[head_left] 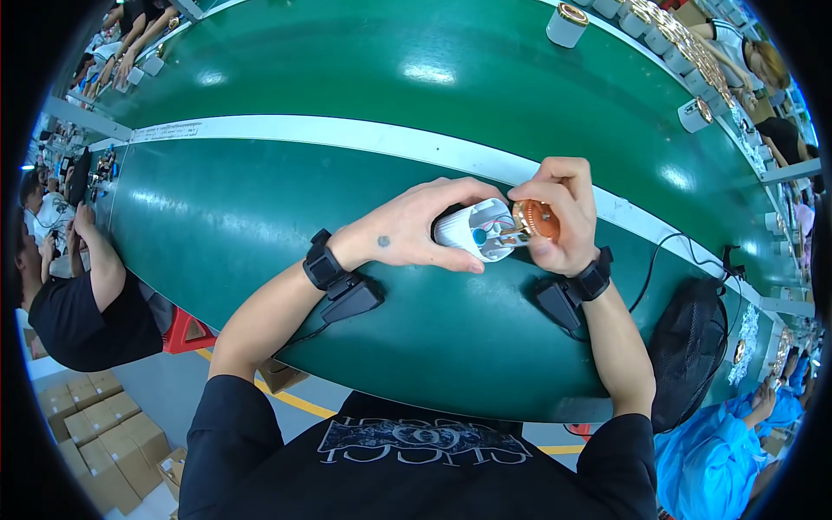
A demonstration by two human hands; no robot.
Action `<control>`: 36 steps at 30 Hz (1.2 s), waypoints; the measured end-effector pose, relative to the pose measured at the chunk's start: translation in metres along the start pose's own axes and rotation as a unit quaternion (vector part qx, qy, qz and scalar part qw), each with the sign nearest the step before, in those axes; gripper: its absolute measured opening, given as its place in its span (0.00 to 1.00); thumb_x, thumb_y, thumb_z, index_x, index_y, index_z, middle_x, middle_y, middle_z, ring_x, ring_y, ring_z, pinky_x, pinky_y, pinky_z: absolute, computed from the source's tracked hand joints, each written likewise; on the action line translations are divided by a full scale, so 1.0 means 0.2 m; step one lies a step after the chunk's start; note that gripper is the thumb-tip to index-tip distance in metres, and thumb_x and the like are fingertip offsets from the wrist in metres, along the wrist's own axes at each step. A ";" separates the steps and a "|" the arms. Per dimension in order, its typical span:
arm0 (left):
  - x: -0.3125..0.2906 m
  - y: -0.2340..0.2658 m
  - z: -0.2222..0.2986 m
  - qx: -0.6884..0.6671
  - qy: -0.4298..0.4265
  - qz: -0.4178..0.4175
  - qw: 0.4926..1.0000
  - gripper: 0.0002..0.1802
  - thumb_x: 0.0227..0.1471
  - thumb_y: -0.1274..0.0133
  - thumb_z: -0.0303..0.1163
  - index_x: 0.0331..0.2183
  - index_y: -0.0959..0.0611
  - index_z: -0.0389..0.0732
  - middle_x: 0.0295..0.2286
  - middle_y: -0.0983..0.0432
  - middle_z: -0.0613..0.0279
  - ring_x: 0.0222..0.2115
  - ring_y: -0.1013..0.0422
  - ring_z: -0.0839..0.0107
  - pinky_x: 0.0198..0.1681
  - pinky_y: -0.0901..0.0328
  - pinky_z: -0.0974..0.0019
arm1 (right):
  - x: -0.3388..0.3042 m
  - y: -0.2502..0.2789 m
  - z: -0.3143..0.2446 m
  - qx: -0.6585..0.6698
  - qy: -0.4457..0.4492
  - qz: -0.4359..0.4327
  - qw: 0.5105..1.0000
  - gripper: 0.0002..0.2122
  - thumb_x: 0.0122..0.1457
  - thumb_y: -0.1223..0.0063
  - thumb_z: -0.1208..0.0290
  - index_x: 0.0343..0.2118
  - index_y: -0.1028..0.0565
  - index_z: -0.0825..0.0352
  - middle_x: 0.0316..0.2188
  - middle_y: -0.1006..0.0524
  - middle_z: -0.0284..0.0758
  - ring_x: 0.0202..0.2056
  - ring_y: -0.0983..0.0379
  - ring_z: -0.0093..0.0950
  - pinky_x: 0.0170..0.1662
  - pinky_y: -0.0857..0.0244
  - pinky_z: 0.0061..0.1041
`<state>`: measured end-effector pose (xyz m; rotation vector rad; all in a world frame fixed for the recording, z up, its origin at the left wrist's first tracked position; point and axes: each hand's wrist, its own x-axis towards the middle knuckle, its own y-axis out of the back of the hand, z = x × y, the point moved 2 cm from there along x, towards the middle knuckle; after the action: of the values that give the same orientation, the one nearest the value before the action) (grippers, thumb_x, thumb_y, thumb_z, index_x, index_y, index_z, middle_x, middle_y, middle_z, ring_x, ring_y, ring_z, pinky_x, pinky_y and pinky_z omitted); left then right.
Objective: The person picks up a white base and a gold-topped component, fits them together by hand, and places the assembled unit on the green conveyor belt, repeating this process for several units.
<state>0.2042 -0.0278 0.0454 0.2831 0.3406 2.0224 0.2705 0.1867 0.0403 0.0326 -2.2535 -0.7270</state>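
Note:
Above the green worktable [286,208], my left hand [412,225] is wrapped round a white cylindrical housing [458,232], tilted so its open end faces right. Inside that end a round blue part [479,236] and thin wires show. My right hand [568,217] grips a copper-coloured round cap [535,220] with a ridged rim, close beside the opening. Wires and a pale part span the small gap between cap and housing. The fingertips behind the cap are partly hidden. Each wrist wears a black strap with a black box on it.
A white rail [347,130] divides my table from a green conveyor surface [347,61]. White cylinders with copper tops [567,26] stand there, several more along the far right. A black mesh bag [691,347] and cable lie at right. Co-workers sit at both sides; cardboard boxes [113,442] are stacked lower left.

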 end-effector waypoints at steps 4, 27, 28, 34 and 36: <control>0.00 0.00 0.02 0.072 -0.039 -0.005 0.997 0.40 0.39 0.28 0.44 0.53 0.25 0.40 0.47 0.25 0.58 0.47 0.29 0.59 0.52 0.35 0.57 | 0.00 0.02 -0.01 -0.001 -0.025 0.051 0.998 0.34 0.65 0.64 0.36 0.37 0.21 0.69 0.38 0.33 0.39 0.34 0.32 0.30 0.36 0.37 0.27; 0.04 -0.10 0.01 0.176 -0.123 0.097 0.972 0.40 0.37 0.27 0.45 0.50 0.26 0.42 0.42 0.25 0.53 0.39 0.26 0.50 0.43 0.30 0.54 | 0.01 -0.14 0.04 0.394 -0.393 0.041 0.830 0.39 0.67 0.86 0.34 0.38 0.26 0.68 0.33 0.27 0.31 0.35 0.31 0.21 0.41 0.37 0.21; 0.04 -0.11 -0.02 0.164 -0.166 0.128 0.964 0.38 0.37 0.27 0.46 0.49 0.25 0.42 0.41 0.25 0.52 0.38 0.25 0.50 0.40 0.29 0.54 | 0.02 -0.14 0.03 0.394 -0.394 0.048 0.829 0.39 0.67 0.86 0.34 0.38 0.26 0.68 0.33 0.27 0.31 0.35 0.31 0.21 0.41 0.37 0.21; 0.04 -0.09 0.02 0.256 -0.211 0.126 0.935 0.37 0.36 0.25 0.48 0.46 0.22 0.44 0.40 0.25 0.47 0.37 0.23 0.52 0.32 0.27 0.58 | 0.04 -0.14 -0.02 0.389 -0.411 0.097 0.819 0.38 0.69 0.85 0.35 0.38 0.26 0.67 0.32 0.27 0.30 0.34 0.31 0.19 0.41 0.37 0.20; 0.05 -0.10 0.06 0.301 -0.202 0.115 0.925 0.30 0.39 0.28 0.48 0.42 0.19 0.47 0.40 0.26 0.51 0.35 0.23 0.53 0.31 0.27 0.59 | 0.03 -0.14 -0.02 0.383 -0.408 0.106 0.822 0.37 0.69 0.85 0.36 0.38 0.26 0.67 0.31 0.27 0.30 0.34 0.31 0.19 0.41 0.36 0.20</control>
<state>0.2193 -0.0089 0.0498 1.1522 0.6851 1.9753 0.2626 0.1603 0.0328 -0.1736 -3.1543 0.4441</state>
